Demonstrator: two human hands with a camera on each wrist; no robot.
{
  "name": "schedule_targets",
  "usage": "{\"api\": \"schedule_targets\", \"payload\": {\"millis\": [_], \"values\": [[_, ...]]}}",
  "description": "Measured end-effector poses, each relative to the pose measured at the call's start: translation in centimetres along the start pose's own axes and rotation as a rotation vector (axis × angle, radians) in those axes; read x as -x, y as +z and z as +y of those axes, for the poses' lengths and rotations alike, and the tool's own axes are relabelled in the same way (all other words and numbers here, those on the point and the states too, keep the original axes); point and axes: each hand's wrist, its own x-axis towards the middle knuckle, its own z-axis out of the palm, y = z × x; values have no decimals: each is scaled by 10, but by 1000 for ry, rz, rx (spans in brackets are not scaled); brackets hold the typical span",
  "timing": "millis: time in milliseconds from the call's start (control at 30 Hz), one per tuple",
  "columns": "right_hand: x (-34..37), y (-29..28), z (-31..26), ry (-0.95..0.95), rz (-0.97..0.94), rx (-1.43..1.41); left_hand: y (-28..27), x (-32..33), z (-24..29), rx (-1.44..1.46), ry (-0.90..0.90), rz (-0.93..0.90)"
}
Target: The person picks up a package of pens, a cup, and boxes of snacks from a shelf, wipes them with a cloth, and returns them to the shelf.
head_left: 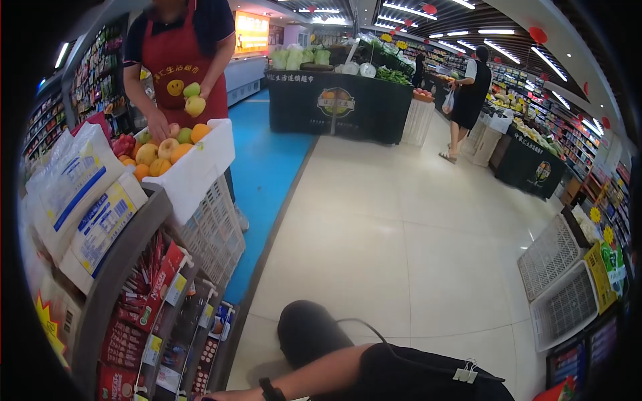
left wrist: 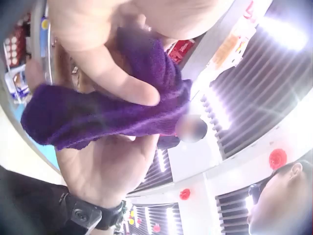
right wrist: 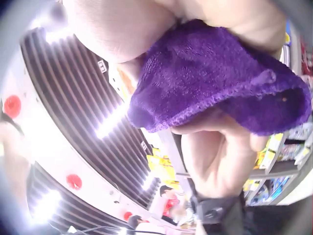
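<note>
Nearest the camera in the left wrist view is the left hand (left wrist: pixel 100 46), cut off by the top edge. Its grip is on a purple cloth (left wrist: pixel 110 117), the thumb lying along the fabric; its other fingers are hard to make out. The right hand (right wrist: pixel 122 29) looms likewise at the top of the right wrist view, the same cloth hanging bunched below its palm. It grasps the cloth too, though how its fingers lie is mostly hidden. The cloth is held up between both hands, folded over, one end showing a dark, open-looking fold whose inside cannot be read.

In the head view both hands and the cloth fall below the frame; only a forearm (head_left: pixel 321 374) with a black wristband (head_left: pixel 269 389) shows at the bottom edge. On the left, a rack (head_left: pixel 164 314) of red packets is cut off below, beside stacked white packs (head_left: pixel 80 174). Beyond it, a person in a red apron (head_left: pixel 187 83), head cut off by the top edge, holds pale green fruit (head_left: pixel 194 105) over a white box (head_left: pixel 200 160) of mixed fruit.
</note>
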Motion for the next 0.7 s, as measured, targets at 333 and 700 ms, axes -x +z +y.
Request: {"api": "schedule_targets", "payload": {"millis": [333,700], "values": [[-17,-16,0,45,301,-114,-64,-43,-183,-914,144,-228],[-8,-6,-16,96,417,186,-74,-22,-371,-1070,-34,-420]]}}
